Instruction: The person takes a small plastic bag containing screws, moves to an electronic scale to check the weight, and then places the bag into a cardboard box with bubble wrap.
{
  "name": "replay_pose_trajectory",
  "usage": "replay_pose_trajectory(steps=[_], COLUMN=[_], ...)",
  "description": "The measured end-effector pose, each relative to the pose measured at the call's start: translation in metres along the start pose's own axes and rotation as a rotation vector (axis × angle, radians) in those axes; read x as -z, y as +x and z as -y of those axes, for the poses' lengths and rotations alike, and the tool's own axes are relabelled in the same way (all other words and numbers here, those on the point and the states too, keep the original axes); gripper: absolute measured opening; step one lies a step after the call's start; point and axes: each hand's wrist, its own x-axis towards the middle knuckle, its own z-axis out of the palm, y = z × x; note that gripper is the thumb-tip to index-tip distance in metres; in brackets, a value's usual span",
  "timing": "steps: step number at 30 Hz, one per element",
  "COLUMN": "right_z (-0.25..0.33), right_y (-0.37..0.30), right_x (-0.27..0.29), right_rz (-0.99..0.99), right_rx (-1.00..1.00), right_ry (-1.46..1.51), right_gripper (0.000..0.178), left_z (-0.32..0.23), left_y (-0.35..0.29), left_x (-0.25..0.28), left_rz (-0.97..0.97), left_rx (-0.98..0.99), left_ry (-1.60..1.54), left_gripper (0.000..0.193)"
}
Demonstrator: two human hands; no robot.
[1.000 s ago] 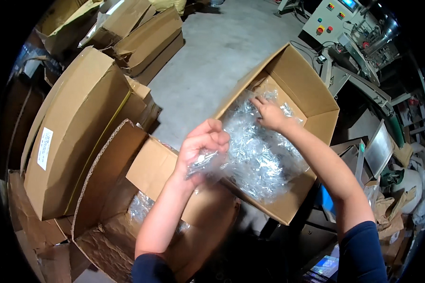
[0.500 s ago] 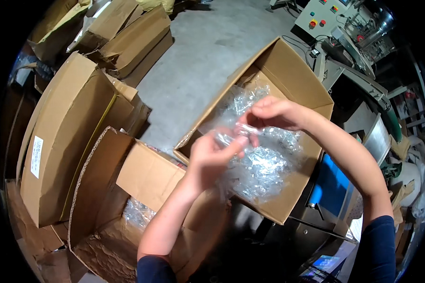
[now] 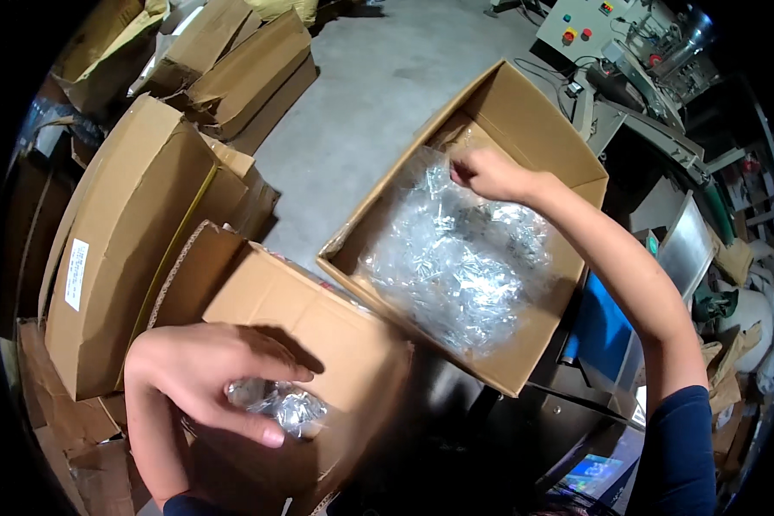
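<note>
My right hand (image 3: 488, 175) is closed on the upper edge of a clear plastic bag (image 3: 443, 258) inside the right-hand cardboard box (image 3: 537, 120). Small shiny pieces, seemingly metal, fill that bag; their exact kind is too fine to tell. Over the lower-left cardboard box (image 3: 292, 310), my left hand (image 3: 211, 374) reaches down with thumb and fingers apart. Just below and between them lie small clear bags of shiny pieces (image 3: 294, 411), partly covered by the hand. Whether its fingertips touch the bags is hard to see.
Flattened and open cardboard cartons (image 3: 129, 241) are stacked along the left. Behind the right box stands a machine with a control panel (image 3: 576, 30). A blue surface (image 3: 606, 322) and a lit display (image 3: 593, 473) sit at lower right. Grey floor (image 3: 361, 112) lies beyond.
My hands have parted. The left moved from above the right box down to the lower-left box and opened; the right stayed over the right box and closed on the bag's edge.
</note>
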Motion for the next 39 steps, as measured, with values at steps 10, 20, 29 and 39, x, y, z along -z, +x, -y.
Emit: replay_pose_trajectory(steps=[10, 20, 29, 39], right_z=[-0.058, 0.015, -0.1, 0.011], right_y=[-0.029, -0.041, -0.061, -0.069], right_x=[-0.079, 0.0, -0.065, 0.049], right_rz=[-0.07, 0.166, 0.126, 0.177], right_rx=[-0.027, -0.085, -0.201, -0.184], right_ry=[-0.74, 0.835, -0.328, 0.754], right_gripper=[0.021, 0.025, 0.027, 0.011], left_z=[0.079, 0.095, 0.096, 0.101], left_y=[0.156, 0.173, 0.177, 0.164], left_x=[-0.011, -0.034, -0.026, -0.023], left_rz=[-0.668, -0.751, -0.804, -0.767], left_rx=[0.387, 0.368, 0.221, -0.018], left_ry=[-0.645, -0.666, -1.038, -1.357], left_gripper=[0.031, 0.049, 0.063, 0.062])
